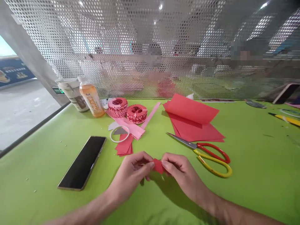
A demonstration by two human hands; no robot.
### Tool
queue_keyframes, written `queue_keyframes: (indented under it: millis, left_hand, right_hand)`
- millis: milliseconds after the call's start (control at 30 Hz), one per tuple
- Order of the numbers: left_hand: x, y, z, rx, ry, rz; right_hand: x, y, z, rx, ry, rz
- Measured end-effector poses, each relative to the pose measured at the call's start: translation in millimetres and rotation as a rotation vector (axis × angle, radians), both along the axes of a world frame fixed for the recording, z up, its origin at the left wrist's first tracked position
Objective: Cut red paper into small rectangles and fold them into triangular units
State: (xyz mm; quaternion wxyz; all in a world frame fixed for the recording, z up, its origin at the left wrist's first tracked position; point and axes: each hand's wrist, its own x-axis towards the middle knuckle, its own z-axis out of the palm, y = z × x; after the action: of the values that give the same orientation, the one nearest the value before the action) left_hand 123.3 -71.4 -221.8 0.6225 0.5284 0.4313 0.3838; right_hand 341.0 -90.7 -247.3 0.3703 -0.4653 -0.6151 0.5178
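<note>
A small piece of red paper [158, 166] is held between my two hands, above the green table. My left hand [134, 170] pinches its left edge between thumb and fingers. On the other side, my right hand [179, 170] pinches the right edge the same way. Just beyond my left hand lie small red paper strips [124, 146]. A white ring [119, 134] rests partly over them. Scissors [199, 150] with one red and one yellow handle lie beyond my right hand, their blades slightly apart.
Red sheets [191, 109] lie in a pile at the back. Two folded-paper rings [137, 113] sit near pink strips [134, 127]. A phone [83, 162] lies at left. A drink bottle [91, 97] and a cup [73, 95] stand by a perforated screen [140, 47].
</note>
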Motion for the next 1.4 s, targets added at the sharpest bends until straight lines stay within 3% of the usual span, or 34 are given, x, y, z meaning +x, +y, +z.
queue_keyframes:
  millis: [133, 233, 367, 633, 800, 900, 1033, 1233, 1400]
  left_hand:
    - [1.4, 0.8, -1.9, 0.009, -0.12, 0.081]
    - [2.4, 0.4, -1.4, 0.0, -0.162, 0.075]
    - [2.8, -0.6, 2.0, 0.02, -0.108, 0.098]
    - [-0.5, 2.5, -1.1, 0.066, -0.047, 0.1]
    - [-7.1, 5.0, 2.5, 0.423, 0.225, 0.129]
    - [-7.3, 0.0, 9.6, 0.578, 0.25, 0.033]
    - [-1.1, -7.3, 8.0, 0.449, 0.189, -0.117]
    - [0.7, 0.4, -2.2, 0.163, 0.049, 0.089]
    - [-1.0, 4.2, 2.7, 0.135, 0.058, 0.191]
  right_hand:
    - [-0.6, -2.3, -3.2, -0.002, -0.011, -0.047]
    - [-2.2, -5.9, -2.2, 0.134, -0.029, -0.132]
    - [-5.2, -9.5, 0.6, 0.264, -0.031, -0.09]
    - [-3.2, 5.5, -6.2, -0.168, 0.246, -0.105]
    - [-3.7, 12.4, -4.9, -0.307, 0.424, -0.04]
    - [-7.5, 9.1, -2.8, -0.298, 0.429, -0.034]
    - [-11.0, 5.7, -2.2, -0.249, 0.409, -0.049]
    - [-8.5, 5.2, -4.6, -0.246, 0.326, -0.144]
    - [-7.1, 3.6, -3.1, -0.179, 0.241, -0.116]
